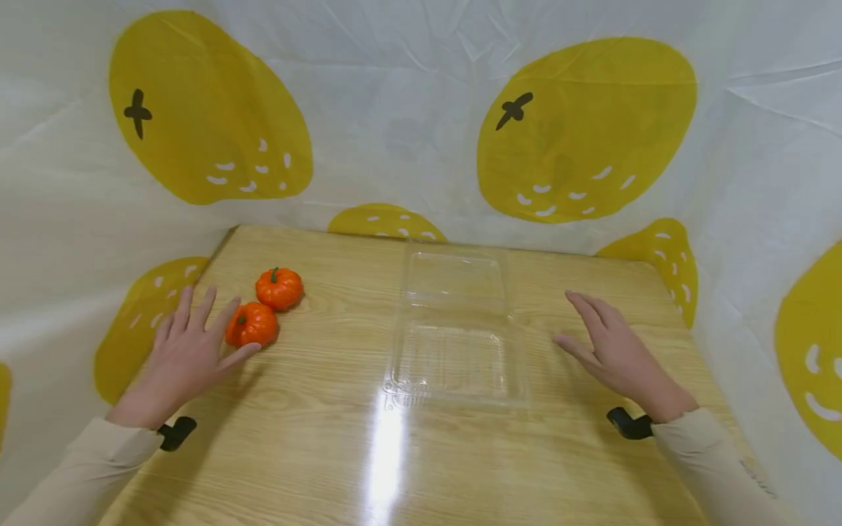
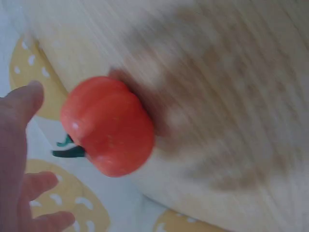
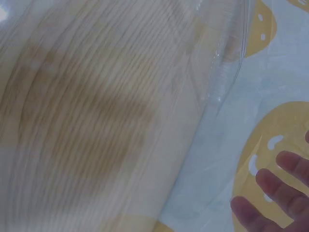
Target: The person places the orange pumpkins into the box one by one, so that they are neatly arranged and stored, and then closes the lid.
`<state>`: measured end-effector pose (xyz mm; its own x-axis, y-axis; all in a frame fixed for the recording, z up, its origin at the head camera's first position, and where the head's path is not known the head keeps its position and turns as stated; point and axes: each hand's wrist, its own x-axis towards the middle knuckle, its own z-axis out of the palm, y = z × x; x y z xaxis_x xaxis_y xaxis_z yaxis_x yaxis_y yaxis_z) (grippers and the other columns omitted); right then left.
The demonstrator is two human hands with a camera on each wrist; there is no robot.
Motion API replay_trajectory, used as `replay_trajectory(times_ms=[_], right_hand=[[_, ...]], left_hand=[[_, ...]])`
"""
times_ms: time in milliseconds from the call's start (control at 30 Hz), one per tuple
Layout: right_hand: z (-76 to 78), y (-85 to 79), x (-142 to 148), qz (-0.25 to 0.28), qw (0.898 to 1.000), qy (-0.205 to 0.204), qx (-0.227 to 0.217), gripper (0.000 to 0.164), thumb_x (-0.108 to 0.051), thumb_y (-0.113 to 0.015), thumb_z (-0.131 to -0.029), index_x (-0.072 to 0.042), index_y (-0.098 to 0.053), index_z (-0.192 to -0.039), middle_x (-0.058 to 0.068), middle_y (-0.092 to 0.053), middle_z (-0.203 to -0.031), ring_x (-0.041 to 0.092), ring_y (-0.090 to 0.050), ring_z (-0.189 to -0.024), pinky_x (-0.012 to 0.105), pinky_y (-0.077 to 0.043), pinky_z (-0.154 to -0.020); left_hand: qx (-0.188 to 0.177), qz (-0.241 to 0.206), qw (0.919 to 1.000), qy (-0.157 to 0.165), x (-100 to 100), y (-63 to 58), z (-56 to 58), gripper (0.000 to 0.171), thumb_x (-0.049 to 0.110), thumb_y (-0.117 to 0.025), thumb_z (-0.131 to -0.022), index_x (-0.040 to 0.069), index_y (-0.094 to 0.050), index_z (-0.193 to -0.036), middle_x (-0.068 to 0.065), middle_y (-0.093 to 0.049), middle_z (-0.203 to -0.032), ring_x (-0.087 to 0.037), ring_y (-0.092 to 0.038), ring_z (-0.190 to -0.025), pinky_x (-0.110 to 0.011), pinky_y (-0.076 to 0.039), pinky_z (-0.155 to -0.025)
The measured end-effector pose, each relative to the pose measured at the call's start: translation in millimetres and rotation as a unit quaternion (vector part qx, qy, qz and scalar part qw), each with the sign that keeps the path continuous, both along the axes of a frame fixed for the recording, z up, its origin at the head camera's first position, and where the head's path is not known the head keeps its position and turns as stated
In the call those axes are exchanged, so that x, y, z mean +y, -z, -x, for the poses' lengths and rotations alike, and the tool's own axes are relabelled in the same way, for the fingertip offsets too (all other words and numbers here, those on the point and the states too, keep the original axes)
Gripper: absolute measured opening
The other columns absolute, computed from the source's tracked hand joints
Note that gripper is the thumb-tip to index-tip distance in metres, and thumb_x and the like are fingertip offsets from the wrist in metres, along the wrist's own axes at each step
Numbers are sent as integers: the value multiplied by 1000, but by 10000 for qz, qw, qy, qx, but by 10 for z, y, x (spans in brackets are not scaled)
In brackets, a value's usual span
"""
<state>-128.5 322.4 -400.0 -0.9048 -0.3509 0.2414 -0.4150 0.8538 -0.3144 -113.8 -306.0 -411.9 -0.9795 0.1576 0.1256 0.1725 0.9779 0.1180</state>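
Observation:
Two small orange pumpkins with green stems stand at the table's left: a nearer pumpkin (image 1: 255, 326) and a farther pumpkin (image 1: 281, 291) just behind it. My left hand (image 1: 191, 356) spreads its fingers over the left side, beside the nearer pumpkin; whether it touches is unclear. In the left wrist view, a pumpkin (image 2: 111, 128) shows near the fingertips (image 2: 55, 221). A clear plastic clamshell box (image 1: 454, 361) lies unfolded in the middle. My right hand (image 1: 615, 351) hovers to the right of the box, fingers extended and holding nothing; its fingertips (image 3: 244, 208) also show in the right wrist view.
The wood-grain table (image 1: 316, 453) has a bright light reflection near its front. White cloth (image 1: 395, 139) printed with large yellow fruit rises behind the table and along both sides. A black strap piece (image 1: 631, 424) sits at the right wrist, with another (image 1: 177, 433) at the left.

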Motion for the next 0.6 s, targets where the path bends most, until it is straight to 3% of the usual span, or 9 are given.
replay_trajectory(times_ms=[100,233,333,500,600], right_hand=[[15,74,-53,260,9996,68,52,74,-29,-71,-99,-3,-35,-159,28,-49,-146,47,-50,-129,68,-47,-98],[14,191,-116,723,9963,324,-335,68,-30,-66,-103,-2,-36,-157,26,-50,-144,44,-59,-118,63,-55,-89],[12,270,-156,1180,9888,548,-735,64,-31,-62,-104,-1,-39,-156,26,-52,-145,43,-64,-115,54,-60,-88],[-11,348,-202,1918,9655,947,-1486,62,-39,-58,-106,-6,-42,-156,21,-56,-146,33,-69,-112,28,-61,-84],[-25,396,-212,2349,9481,1042,-1874,62,-42,-56,-106,-8,-41,-156,19,-55,-146,20,-71,-105,24,-60,-80]], left_hand=[[287,-134,9992,236,-48,66,29,86,56,-68,-95,2,-40,-155,-37,-38,-156,-59,-28,-149,-78,-30,-112],[620,-350,9969,349,-89,196,51,86,49,-74,-93,-4,-41,-151,-39,-55,-134,-59,-53,-120,-71,-44,-103],[495,-604,9967,200,-94,274,41,87,47,-73,-94,-6,-38,-153,-42,-56,-129,-59,-58,-110,-73,-50,-88],[605,-1012,9928,202,-99,327,47,89,42,-76,-93,-9,-35,-154,-44,-52,-129,-59,-58,-104,-73,-51,-83],[744,-1236,9892,269,-108,372,59,88,37,-79,-92,-9,-35,-153,-43,-51,-128,-57,-58,-101,-72,-51,-81]])
